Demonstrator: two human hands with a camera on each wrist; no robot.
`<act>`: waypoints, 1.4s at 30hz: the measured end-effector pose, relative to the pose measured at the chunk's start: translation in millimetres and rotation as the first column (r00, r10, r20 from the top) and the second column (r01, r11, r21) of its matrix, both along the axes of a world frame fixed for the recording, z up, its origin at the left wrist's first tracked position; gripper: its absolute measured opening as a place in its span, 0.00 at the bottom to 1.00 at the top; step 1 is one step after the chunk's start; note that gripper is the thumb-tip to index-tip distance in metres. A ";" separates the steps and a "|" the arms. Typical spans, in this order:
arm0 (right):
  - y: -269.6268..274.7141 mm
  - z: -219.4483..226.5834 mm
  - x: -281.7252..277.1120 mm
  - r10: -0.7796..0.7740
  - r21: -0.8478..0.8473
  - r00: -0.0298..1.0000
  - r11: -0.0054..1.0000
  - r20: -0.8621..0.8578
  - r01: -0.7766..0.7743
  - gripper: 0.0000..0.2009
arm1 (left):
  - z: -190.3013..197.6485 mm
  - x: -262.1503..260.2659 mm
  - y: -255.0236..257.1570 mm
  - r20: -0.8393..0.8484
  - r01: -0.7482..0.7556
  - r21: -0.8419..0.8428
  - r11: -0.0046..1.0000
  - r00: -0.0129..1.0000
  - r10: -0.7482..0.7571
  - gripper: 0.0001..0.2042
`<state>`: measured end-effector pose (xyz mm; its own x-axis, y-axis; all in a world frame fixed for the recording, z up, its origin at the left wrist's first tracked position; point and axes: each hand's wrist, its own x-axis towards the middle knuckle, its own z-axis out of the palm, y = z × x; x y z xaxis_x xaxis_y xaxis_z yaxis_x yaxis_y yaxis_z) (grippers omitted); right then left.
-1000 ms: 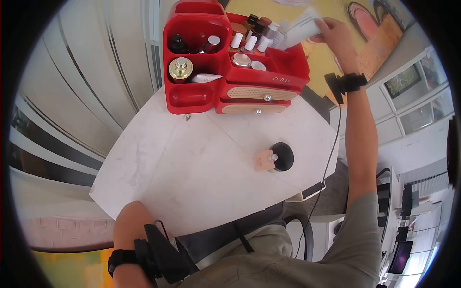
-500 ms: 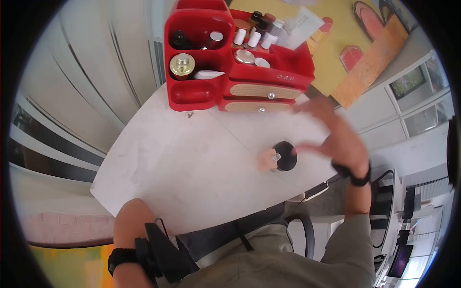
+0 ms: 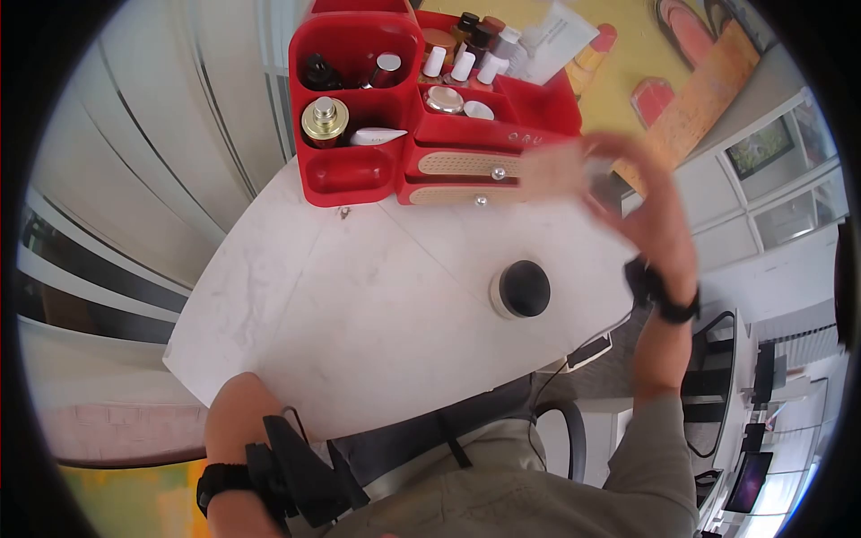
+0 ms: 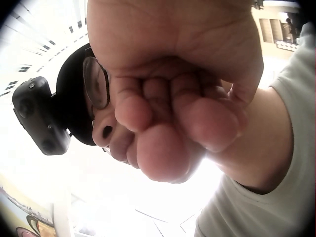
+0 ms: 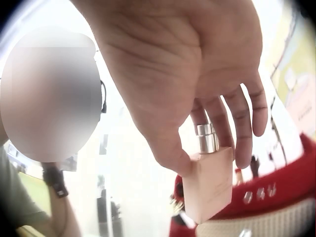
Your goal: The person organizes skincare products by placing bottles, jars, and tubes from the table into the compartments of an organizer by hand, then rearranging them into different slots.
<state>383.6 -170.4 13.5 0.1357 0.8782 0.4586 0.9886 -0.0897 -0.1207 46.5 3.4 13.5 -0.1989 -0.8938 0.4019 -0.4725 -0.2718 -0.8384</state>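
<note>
My right hand (image 3: 647,199) pinches a pink perfume bottle (image 5: 207,185) between thumb and fingers, with its silver neck upward in the right wrist view. In the head view the bottle is blurred, overlapping the right front of a red cosmetics organizer (image 3: 309,175). Below it on the white table (image 3: 296,296) stands a round jar (image 3: 523,289) with a black lid. My left hand (image 4: 173,64) has loosely curled fingers, with nothing seen in them. Only the left forearm shows in the head view.
The organizer holds a gold-capped bottle (image 3: 325,118), a white tube (image 3: 558,43), small white-capped bottles (image 3: 463,66) and a round compact (image 3: 444,99). Two drawers with silver knobs face me. Behind stands a yellow painted surface (image 3: 628,63). A black cable runs near the table's right edge.
My right hand let go of the white tube in the organizer's back right, came down to the table, and lifted the perfume bottle from beside the jar up toward the organizer. The left arm stays put.
</note>
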 end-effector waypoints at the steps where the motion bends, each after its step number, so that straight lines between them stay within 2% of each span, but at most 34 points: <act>1: 6.6 15.8 11.7 -0.082 0.036 0.997 0.996 0.014 0.081 0.24 | -9.0 -7.9 -2.9 -0.035 -0.020 -0.020 1.000 0.999 0.019 0.16; 2: 14.1 25.3 23.7 -0.164 0.074 0.986 0.984 0.027 0.162 0.23 | -13.7 -12.3 -4.6 -0.069 -0.040 -0.037 0.999 0.997 0.037 0.16; 3: 24.6 26.9 38.8 -0.169 0.072 0.985 0.983 0.025 0.167 0.23 | -17.2 -11.5 1.2 -0.071 -0.035 -0.039 0.999 0.997 0.032 0.16; 5: 46.4 23.9 68.9 -0.098 0.027 0.994 0.995 -0.053 0.099 0.22 | -19.9 -10.9 2.0 -0.060 -0.029 -0.032 0.999 0.998 0.027 0.16; 8: 69.8 8.4 106.0 -0.017 -0.057 0.998 0.998 -0.064 0.013 0.22 | -22.6 -10.5 3.3 -0.043 -0.032 -0.025 0.999 0.999 0.031 0.16; 15: 96.3 -23.0 102.4 0.013 -0.051 0.962 0.998 -0.274 -0.028 0.22 | -25.9 -13.3 9.2 -0.034 -0.038 0.017 0.999 0.999 0.039 0.15; 17: 93.3 -29.6 94.8 0.062 0.104 0.905 0.994 -0.422 -0.019 0.23 | -26.0 -12.7 9.8 -0.031 -0.033 0.026 0.999 0.999 0.033 0.15; 18: 86.4 -29.6 88.3 0.060 0.105 0.905 0.994 -0.422 -0.017 0.23 | -26.0 -12.7 10.2 -0.029 -0.031 0.032 0.999 0.999 0.032 0.15; 20: 63.0 -27.6 66.1 -0.044 0.249 0.946 0.960 -0.321 0.129 0.23 | -25.5 -14.0 11.6 -0.023 -0.033 0.046 0.998 0.999 0.034 0.15; 22: 25.0 -32.1 36.5 -0.247 0.223 0.959 0.936 -0.137 0.273 0.24 | -24.8 -15.9 12.6 -0.017 -0.052 0.060 0.997 0.998 0.053 0.15; 24: -19.7 -45.9 8.5 -0.217 -0.079 0.962 0.975 -0.165 0.206 0.27 | -24.0 -17.3 12.7 -0.015 -0.069 0.075 0.995 0.997 0.070 0.15; 26: -37.8 -67.2 -37.7 -0.202 -0.268 0.938 0.955 -0.281 0.126 0.33 | -23.5 -16.6 11.5 -0.017 -0.071 0.090 0.993 0.997 0.073 0.15; 28: -48.7 -102.4 -48.7 -0.120 -0.347 0.976 0.937 -0.182 0.050 0.39 | -23.1 -14.4 9.5 -0.017 -0.065 0.102 0.993 0.998 0.067 0.15; 30: -51.1 -119.3 -50.8 -0.152 -0.408 0.965 0.911 -0.213 0.053 0.41 | -23.5 -11.6 7.6 -0.017 -0.050 0.110 0.993 0.999 0.052 0.15; 33: -50.7 -122.8 -47.0 -0.169 -0.392 0.959 0.918 -0.227 0.069 0.40 | -24.1 -11.2 7.2 -0.014 -0.041 0.122 0.992 0.999 0.043 0.15; 35: -50.7 -102.7 -35.0 -0.127 -0.257 0.917 0.966 -0.379 0.027 0.39 | -23.9 -12.7 8.8 -0.007 -0.054 0.135 0.989 0.998 0.055 0.15; 36: -48.8 -77.4 -33.4 -0.217 -0.280 0.868 0.955 -0.446 0.095 0.38 | -23.4 -13.7 9.2 -0.005 -0.062 0.140 0.988 0.998 0.063 0.15; 37: -46.4 -61.1 -22.9 -0.179 -0.197 0.900 0.975 -0.397 0.107 0.39 | -22.8 -14.5 9.5 -0.007 -0.065 0.143 0.988 0.998 0.067 0.15; 38: -46.4 -50.9 -9.2 -0.214 -0.100 0.928 0.976 -0.305 0.192 0.38 | -22.2 -14.7 9.7 -0.009 -0.064 0.147 0.987 0.998 0.066 0.15; 40: -23.9 -21.2 8.7 -0.178 0.107 0.958 0.973 -0.225 0.206 0.35 | -17.3 -13.9 7.5 -0.011 -0.052 0.155 0.987 0.998 0.055 0.15; 41: -10.5 -15.9 26.9 -0.182 0.221 0.976 0.953 -0.121 0.205 0.33 | -15.7 -13.0 6.7 -0.012 -0.042 0.157 0.987 0.999 0.044 0.15; 42: 7.2 -3.5 28.5 -0.192 0.223 0.975 0.951 -0.115 0.213 0.32 | -14.7 -12.0 6.2 -0.010 -0.032 0.159 0.987 0.999 0.034 0.15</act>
<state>412.1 -163.1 10.0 0.3500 0.6984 0.6243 0.9365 -0.2456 -0.2503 34.5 9.7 -1.2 -0.1640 -0.9524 0.2569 -0.4763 -0.1517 -0.8661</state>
